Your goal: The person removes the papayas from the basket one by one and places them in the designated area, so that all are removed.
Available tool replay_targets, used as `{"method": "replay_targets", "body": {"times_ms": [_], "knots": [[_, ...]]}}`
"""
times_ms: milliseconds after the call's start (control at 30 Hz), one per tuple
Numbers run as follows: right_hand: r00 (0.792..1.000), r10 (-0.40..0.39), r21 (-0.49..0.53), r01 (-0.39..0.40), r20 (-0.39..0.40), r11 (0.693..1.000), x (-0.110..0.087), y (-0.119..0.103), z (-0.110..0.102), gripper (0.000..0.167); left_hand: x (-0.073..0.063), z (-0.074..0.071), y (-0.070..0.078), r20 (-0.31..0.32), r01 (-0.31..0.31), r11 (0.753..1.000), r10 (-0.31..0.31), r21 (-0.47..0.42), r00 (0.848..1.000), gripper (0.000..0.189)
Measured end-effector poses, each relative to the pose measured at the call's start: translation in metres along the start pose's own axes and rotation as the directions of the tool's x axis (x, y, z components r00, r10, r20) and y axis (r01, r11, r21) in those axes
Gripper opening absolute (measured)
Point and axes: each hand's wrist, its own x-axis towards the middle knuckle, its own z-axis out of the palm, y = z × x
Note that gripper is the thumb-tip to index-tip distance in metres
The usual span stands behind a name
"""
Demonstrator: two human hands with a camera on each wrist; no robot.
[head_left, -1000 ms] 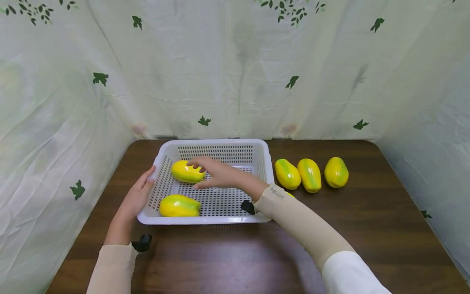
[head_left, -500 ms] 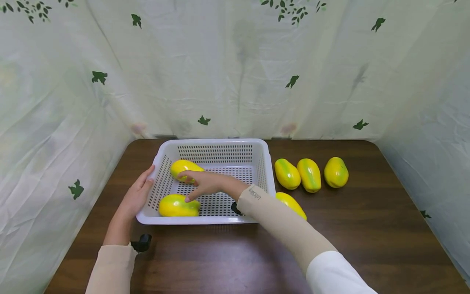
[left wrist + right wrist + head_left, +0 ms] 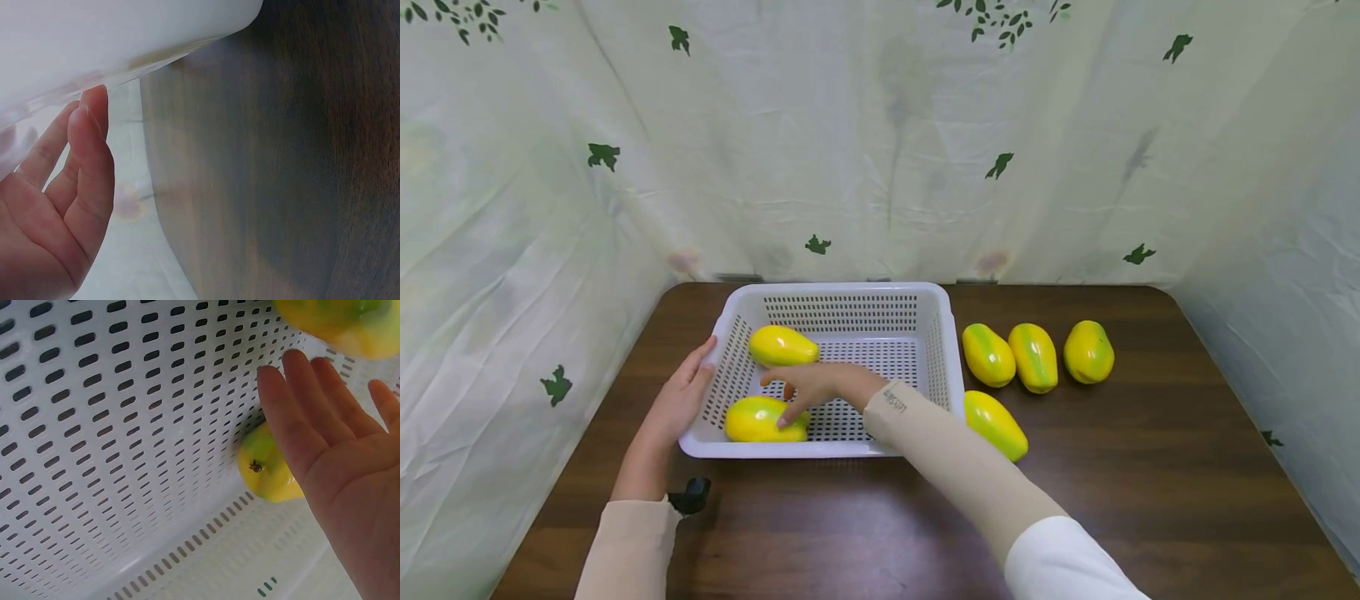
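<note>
In the head view, two yellow-green papayas lie in a white perforated plastic basket (image 3: pixel 880 289), one toward the back (image 3: pixel 782 345) and another near the front wall (image 3: pixel 752 419). My right hand (image 3: pixel 812 387) reaches inside, thumb over the front papaya's right end and fingers stretched above it. Its palm and extended fingers show in the right wrist view, close to both fruits. My left hand (image 3: pixel 681 400) rests against the basket's left side, fingertips at the rim. The left wrist view shows those fingers fairly straight along the outer wall (image 3: pixel 156 31).
To the basket's right, several more papayas lie on the dark wooden table (image 3: pixel 1150 467): one beside the wall (image 3: pixel 996 425), a pair behind it (image 3: pixel 987 355), and one farther right (image 3: pixel 1087 352). A pale printed curtain (image 3: pixel 880 167) encloses the table's back and sides.
My right hand has moved from the back papaya toward the front one inside the basket. The sleeve has shifted left, uncovering the papaya beside the basket. My left hand stays put.
</note>
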Motion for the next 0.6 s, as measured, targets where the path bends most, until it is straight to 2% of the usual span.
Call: {"method": "replay_targets", "body": {"times_ms": [133, 333, 600], "knots": [[0.999, 0.035, -0.013, -0.035, 0.013, 0.999, 0.002, 0.0011, 0.0015, 0.07, -0.0002, 0.0001, 0.0, 0.001, 0.003, 1.0, -0.003, -0.008, 1.0, 0.055], [1.0, 0.023, -0.038, -0.022, 0.018, 0.999, 0.0023, 0.0049, 0.0018, 0.06, 0.0005, -0.0003, 0.0, 0.007, 0.015, 1.0, -0.015, -0.017, 1.0, 0.055], [0.998, 0.051, 0.079, -0.055, 0.042, 0.995, -0.0015, 0.0093, -0.0001, 0.053, 0.0002, -0.0005, 0.001, 0.01, 0.006, 1.0, -0.006, -0.015, 1.0, 0.055]]}}
